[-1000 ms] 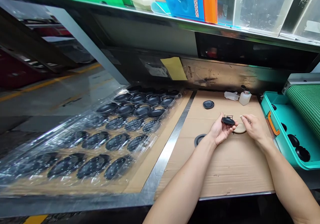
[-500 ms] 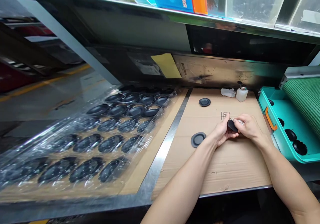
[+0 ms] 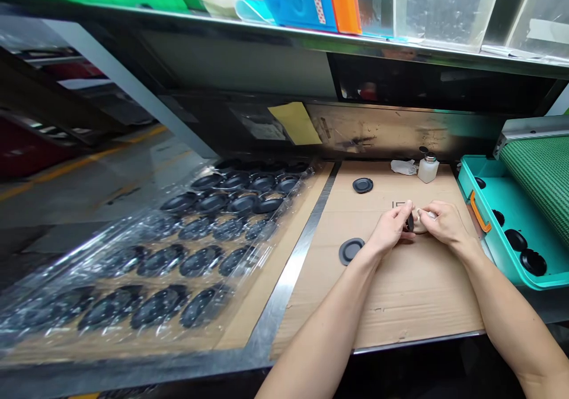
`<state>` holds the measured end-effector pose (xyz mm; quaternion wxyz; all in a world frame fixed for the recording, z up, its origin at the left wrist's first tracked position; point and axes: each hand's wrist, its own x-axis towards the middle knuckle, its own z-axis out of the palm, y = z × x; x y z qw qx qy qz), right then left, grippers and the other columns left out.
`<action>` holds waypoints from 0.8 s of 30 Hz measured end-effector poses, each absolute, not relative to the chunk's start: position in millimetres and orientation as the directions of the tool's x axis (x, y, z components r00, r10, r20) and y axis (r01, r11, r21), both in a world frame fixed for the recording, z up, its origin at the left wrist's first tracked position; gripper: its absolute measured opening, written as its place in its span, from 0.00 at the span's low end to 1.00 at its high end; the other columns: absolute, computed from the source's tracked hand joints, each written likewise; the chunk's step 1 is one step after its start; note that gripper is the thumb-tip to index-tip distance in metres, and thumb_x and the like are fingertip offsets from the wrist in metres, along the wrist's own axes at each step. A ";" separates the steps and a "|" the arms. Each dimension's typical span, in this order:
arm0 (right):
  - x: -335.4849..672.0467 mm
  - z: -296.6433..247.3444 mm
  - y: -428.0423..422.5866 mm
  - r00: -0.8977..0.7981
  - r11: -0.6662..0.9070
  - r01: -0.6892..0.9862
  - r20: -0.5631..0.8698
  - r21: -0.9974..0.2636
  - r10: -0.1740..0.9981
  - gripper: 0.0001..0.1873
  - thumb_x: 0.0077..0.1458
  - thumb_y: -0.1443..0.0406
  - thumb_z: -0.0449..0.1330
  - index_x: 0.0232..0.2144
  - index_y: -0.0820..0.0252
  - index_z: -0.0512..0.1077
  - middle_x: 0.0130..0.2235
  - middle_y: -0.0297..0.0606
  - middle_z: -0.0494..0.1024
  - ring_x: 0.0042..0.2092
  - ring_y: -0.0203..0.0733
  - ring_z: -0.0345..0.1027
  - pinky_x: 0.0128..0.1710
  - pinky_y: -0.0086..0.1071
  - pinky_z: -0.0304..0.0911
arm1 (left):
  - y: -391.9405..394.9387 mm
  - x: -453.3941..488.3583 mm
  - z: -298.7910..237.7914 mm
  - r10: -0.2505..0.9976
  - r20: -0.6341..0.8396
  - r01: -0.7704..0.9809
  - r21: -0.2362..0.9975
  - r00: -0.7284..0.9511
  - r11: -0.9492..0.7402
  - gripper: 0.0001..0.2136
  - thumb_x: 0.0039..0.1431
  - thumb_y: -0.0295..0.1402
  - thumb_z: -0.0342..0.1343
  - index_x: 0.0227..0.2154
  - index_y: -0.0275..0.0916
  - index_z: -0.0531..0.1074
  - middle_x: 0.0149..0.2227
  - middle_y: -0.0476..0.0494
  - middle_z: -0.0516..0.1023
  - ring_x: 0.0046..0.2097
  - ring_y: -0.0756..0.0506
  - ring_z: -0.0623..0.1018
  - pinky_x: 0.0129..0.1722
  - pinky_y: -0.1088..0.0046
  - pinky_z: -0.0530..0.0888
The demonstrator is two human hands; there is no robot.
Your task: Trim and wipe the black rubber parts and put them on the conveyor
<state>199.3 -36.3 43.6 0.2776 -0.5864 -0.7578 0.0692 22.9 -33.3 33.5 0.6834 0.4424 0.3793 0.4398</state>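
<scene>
The left hand (image 3: 393,227) grips a black disc (image 3: 409,223), tipped nearly on edge, over the cardboard (image 3: 413,304) on the table (image 3: 291,274); just beside it, the right hand (image 3: 446,220) pinches something whitish (image 3: 431,214). A teal bin (image 3: 511,200) with black pieces (image 3: 515,240) stands near the right forearm.

Matt, creased cardboard (image 3: 400,310) overlies a worktop (image 3: 267,322) of smooth grey metal; the tray (image 3: 256,268) is glossy clear plastic, the bin (image 3: 520,200) smooth teal plastic, its discs (image 3: 533,262) shiny black, the belt (image 3: 546,171) rough-textured.
</scene>
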 end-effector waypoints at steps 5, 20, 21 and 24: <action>221.0 38.7 -24.5 0.104 0.006 0.941 0.308 -0.339 0.946 0.18 0.62 0.56 0.53 0.39 0.56 0.82 0.40 0.41 0.82 0.42 0.44 0.74 0.39 0.31 0.59 | -38.4 22.8 31.5 0.973 0.229 -0.098 0.968 -0.026 -0.230 0.35 0.44 0.31 0.74 0.58 0.41 0.72 0.52 0.40 0.76 0.57 0.39 0.75 0.62 0.64 0.68; 221.7 30.8 -22.3 0.017 0.040 0.985 0.327 -0.168 0.945 0.21 0.65 0.56 0.53 0.54 0.56 0.75 0.52 0.46 0.78 0.54 0.53 0.67 0.53 0.41 0.59 | -44.6 25.7 30.6 0.877 0.480 0.205 0.856 0.031 -0.475 0.31 0.56 0.40 0.65 0.60 0.40 0.62 0.56 0.35 0.76 0.57 0.41 0.76 0.57 0.66 0.71; 218.8 31.1 -24.2 -0.055 0.128 0.975 0.362 -0.182 0.931 0.21 0.65 0.55 0.52 0.54 0.56 0.75 0.52 0.45 0.77 0.54 0.52 0.66 0.54 0.42 0.59 | -43.4 23.2 33.7 0.891 0.452 0.185 0.873 0.042 -0.452 0.23 0.60 0.42 0.61 0.54 0.40 0.67 0.52 0.36 0.78 0.53 0.42 0.79 0.53 0.68 0.73; 207.3 31.0 -30.8 -0.303 0.395 0.889 0.348 -0.231 0.887 0.20 0.66 0.52 0.53 0.52 0.52 0.75 0.52 0.41 0.77 0.53 0.48 0.66 0.55 0.40 0.59 | -40.0 4.4 47.6 0.939 0.342 0.184 0.921 0.034 -0.342 0.18 0.68 0.48 0.47 0.35 0.39 0.72 0.32 0.45 0.80 0.34 0.46 0.79 0.35 0.73 0.73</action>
